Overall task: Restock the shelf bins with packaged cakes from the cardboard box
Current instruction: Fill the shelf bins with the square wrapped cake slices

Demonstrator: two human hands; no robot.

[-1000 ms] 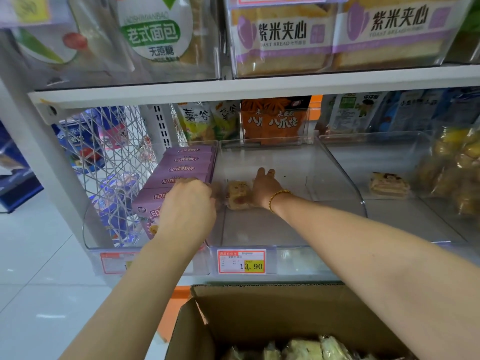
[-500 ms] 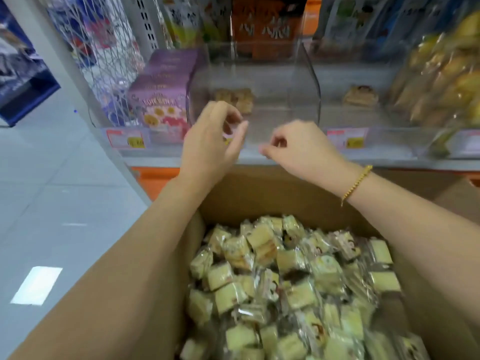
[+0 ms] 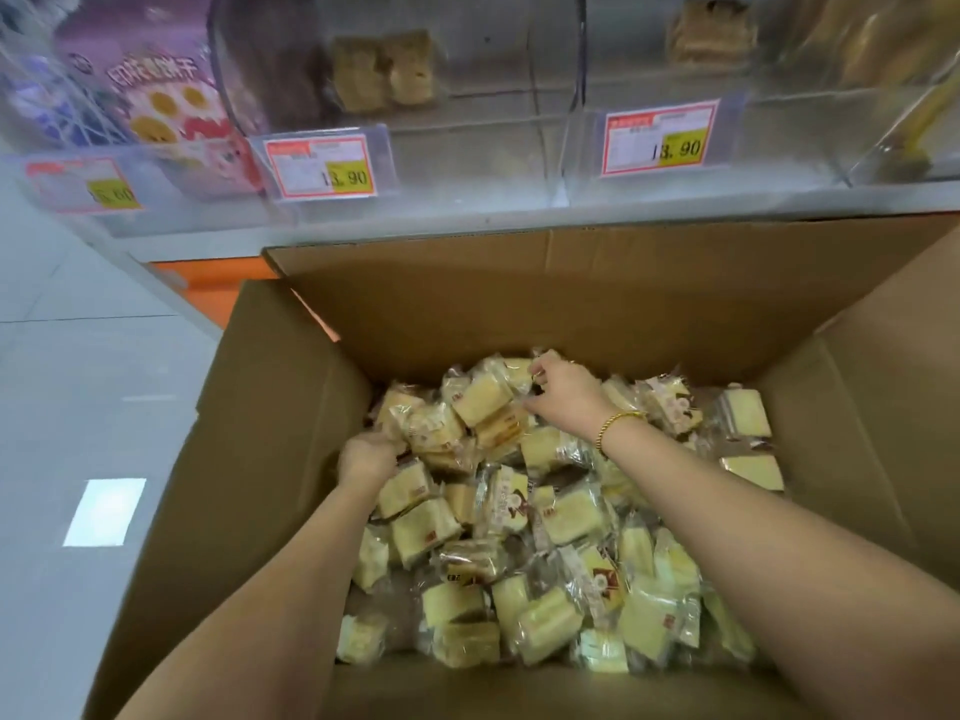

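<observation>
The cardboard box [image 3: 249, 459] stands open on the floor [image 3: 78, 366], near the viewer and just below the shelf edge. It is filled with packaged cakes [image 3: 561, 517], pale yellow pieces in clear wrappers that lie in a loose heap.

Both hands are down inside the box, at the far side of the heap. The left hand [image 3: 368, 456] is at the far left of the pile. Its grip is closed, with the fingers curled in among the packets and partly hidden by them. The right hand [image 3: 563, 394] is further to the right and a little farther away. Its fingers bend down and its grip pinches the wrapper of a cake on top of the pile. A gold bracelet [image 3: 621, 420] is on the right wrist.

On the shelf beyond, the middle bin [image 3: 467, 148] of clear plastic holds two cakes [image 3: 384, 70] side by side. The right bin [image 3: 779, 142] holds one cake [image 3: 711, 33]. Each bin has a red and yellow price tag [image 3: 324, 168] at its front. To the left stands a purple carton [image 3: 156, 96].
</observation>
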